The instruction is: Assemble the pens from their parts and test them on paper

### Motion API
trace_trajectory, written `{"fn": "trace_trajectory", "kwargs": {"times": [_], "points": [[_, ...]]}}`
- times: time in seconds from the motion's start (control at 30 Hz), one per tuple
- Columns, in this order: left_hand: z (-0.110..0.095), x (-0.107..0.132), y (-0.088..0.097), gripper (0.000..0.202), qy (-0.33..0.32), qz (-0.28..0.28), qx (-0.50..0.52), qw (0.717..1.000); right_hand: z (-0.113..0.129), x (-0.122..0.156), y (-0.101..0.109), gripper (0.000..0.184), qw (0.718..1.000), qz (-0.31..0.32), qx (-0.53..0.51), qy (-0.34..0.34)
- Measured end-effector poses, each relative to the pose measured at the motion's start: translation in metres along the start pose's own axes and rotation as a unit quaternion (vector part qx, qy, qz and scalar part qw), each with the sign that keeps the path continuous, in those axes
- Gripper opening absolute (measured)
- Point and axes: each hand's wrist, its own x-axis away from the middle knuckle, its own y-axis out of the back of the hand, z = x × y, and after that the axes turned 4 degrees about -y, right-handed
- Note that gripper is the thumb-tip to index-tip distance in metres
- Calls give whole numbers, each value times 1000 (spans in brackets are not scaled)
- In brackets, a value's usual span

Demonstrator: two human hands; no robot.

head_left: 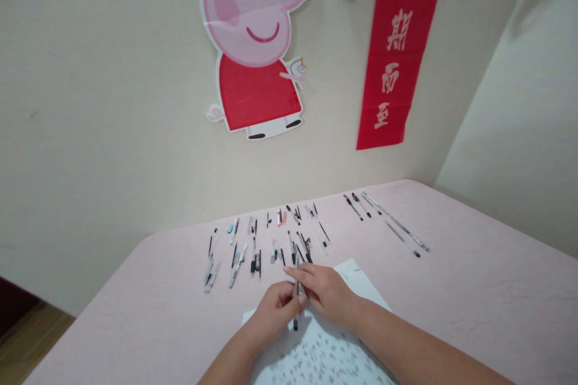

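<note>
Left hand point(275, 307): held over the near part of the sheet of paper point(356, 278), fingers curled in and pinched on the lower stretch of a pen point(295, 321).
Right hand point(327, 292): laid over the far edge of the sheet, fingers pressed together around the upper stretch of the same pen; its thumb cannot be made out.
Pen: gripped between both hands, upright across the sheet's far edge, dark tip end pointed back over the written lines, the other end poking out beyond the fingers.
Sheet of paper: spread flat on the pink table point(474, 289), covered with handwriting in its near half.
Done, as judged: four long pens point(383, 219) are laid side by side well beyond the sheet and off to its right, apart from everything else, and look whole.
Left, as judged: a wide scatter of pens and parts point(266, 243) is strewn just beyond the sheet's far edge, with short pieces mixed among longer ones, so most of the work appears undone.
In hand, as judged: one pen is being worked on; whether it is whole cannot be told.
Beyond the sheet: a cartoon pig cut-out point(255, 42) and a red banner point(400, 54) are fixed on the wall.
</note>
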Motion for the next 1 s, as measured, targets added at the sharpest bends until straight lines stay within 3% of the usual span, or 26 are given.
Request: {"fn": "trace_trajectory", "kwargs": {"times": [0.13, 0.33, 0.5, 0.6, 0.67, 0.8, 0.9, 1.0], "points": [[5, 0, 0, 50, -18, 17, -23, 999, -3, 0, -3, 49, 999, -23, -21, -25], [4, 1, 2, 55, -26, 13, -57, 998, -7, 3, 1, 22, 983, -92, -104, -122], [6, 0, 1, 46, -23, 7, -76, 997, -9, 9, 4, 42, 930, -109, -268, -229], [9, 0, 0, 40, -29, 8, -101, 994, -13, 17, 0, 51, 909, -73, -314, -262], [9, 0, -1, 33, -30, 8, -122, 992, -16, 23, -1, 46, 909, -49, -313, -272], [1, 2, -1, 17, -59, 25, -181, 981, -18, 31, 2, 17, 928, -46, -226, -292], [-7, 4, -1, 23, -104, 73, -222, 967, -19, 33, 4, 2, 934, -49, -190, -297], [-11, 5, -3, 30, -123, 103, -268, 950, -18, 32, 3, 4, 942, -42, -168, -287]]}}
